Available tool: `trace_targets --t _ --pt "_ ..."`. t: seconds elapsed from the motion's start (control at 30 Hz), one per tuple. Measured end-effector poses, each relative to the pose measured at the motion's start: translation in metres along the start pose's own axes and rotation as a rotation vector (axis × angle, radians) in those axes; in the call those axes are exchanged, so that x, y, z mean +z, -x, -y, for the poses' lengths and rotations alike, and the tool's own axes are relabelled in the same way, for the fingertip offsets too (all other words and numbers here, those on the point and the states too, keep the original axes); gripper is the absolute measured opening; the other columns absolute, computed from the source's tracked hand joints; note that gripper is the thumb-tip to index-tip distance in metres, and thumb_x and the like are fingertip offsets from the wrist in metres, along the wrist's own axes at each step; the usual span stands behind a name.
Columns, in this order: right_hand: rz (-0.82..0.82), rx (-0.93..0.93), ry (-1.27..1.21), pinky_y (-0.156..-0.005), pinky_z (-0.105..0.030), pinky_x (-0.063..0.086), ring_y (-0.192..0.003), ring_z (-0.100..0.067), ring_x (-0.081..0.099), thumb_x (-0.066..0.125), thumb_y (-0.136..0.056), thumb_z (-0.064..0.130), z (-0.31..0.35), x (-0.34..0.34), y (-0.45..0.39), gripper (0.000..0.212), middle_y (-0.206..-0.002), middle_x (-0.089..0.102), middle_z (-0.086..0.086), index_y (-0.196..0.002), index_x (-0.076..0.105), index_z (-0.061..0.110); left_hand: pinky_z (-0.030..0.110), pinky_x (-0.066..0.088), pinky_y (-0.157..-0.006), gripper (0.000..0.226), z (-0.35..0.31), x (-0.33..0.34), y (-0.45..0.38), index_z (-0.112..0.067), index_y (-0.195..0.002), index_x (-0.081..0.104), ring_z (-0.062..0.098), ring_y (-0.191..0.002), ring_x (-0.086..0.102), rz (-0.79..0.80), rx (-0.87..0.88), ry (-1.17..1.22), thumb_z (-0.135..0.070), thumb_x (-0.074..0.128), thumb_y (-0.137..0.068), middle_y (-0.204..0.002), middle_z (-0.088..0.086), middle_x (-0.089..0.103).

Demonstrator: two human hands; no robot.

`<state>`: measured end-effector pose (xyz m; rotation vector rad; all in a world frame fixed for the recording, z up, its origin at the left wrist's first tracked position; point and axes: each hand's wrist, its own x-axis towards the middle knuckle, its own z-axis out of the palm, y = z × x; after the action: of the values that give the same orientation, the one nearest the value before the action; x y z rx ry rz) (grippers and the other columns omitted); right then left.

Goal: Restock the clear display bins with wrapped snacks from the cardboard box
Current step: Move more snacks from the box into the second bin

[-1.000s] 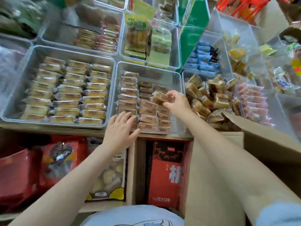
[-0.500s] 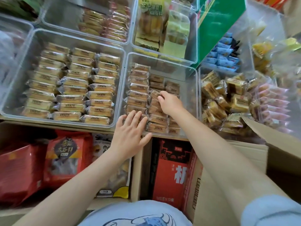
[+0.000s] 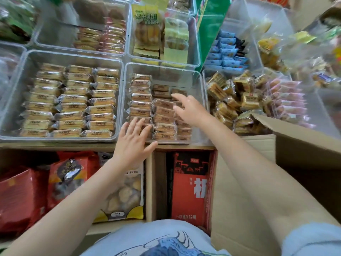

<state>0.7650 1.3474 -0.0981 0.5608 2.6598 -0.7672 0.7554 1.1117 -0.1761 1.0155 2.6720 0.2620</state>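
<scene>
- Left hand (image 3: 133,143) is spread flat, fingers straight and fanned, fingertips resting on the nearest wrapped snacks (image 3: 163,118) at the front of the centre clear bin (image 3: 200,85); it grips nothing.
- Right hand (image 3: 190,109) hovers open just beyond and to the right of the left one, fingers relaxed and slightly splayed over the right-hand column of snacks, holding nothing; whether it touches the wrappers is hard to tell.
- Under both hands the snacks lie in neat stacked columns; the far part of that bin shows bare plastic.
- Left of the left hand, a wider bin (image 3: 11,111) is packed with rows of paler wrapped cakes (image 3: 72,104).
- Right of the right hand, loose golden-wrapped squares (image 3: 238,97) are heaped in another bin.
- Below the right forearm, the cardboard box (image 3: 302,145) stands open, flap raised.
- Nearer than both hands, below the bins, a shelf holds red bags (image 3: 22,196) and a red carton (image 3: 190,185).
</scene>
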Motion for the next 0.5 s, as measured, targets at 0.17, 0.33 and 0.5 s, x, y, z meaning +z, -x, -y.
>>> trace_targets --t 0.17,0.33,0.5 --pt "-0.160 -0.159 -0.144 -0.076 -0.034 0.054 -0.084 -0.014 0.065 0.054 -0.100 0.029 -0.019 -0.068 0.123 0.021 -0.088 0.066 0.009 -0.111 0.070 0.023 0.041 0.001 -0.126 0.069 -0.054 -0.018 0.030 -0.021 -0.156 0.032 0.021 -0.156 0.002 0.012 0.063 0.258 -0.053 0.051 -0.098 -0.168 0.005 0.015" --pt "-0.334 -0.112 -0.222 -0.074 -0.029 0.053 -0.077 -0.010 0.064 0.056 -0.100 0.024 -0.079 -0.108 0.247 0.018 -0.086 0.068 0.003 -0.104 0.072 0.017 0.039 0.030 -0.120 0.065 -0.186 -0.041 0.076 -0.029 -0.152 0.038 0.004 -0.140 0.032 0.176 0.186 0.779 -0.055 0.055 -0.094 -0.155 -0.009 0.036" --pt "-0.338 0.075 -0.228 -0.068 -0.012 0.049 -0.079 0.000 0.063 0.053 -0.101 0.031 -0.157 -0.108 0.302 0.015 -0.088 0.066 0.014 -0.104 0.068 0.028 0.034 0.023 -0.119 0.091 -0.293 -0.037 0.092 -0.043 -0.157 0.013 0.000 -0.147 0.016 0.256 0.211 1.042 -0.058 0.067 -0.086 -0.162 -0.021 0.015"
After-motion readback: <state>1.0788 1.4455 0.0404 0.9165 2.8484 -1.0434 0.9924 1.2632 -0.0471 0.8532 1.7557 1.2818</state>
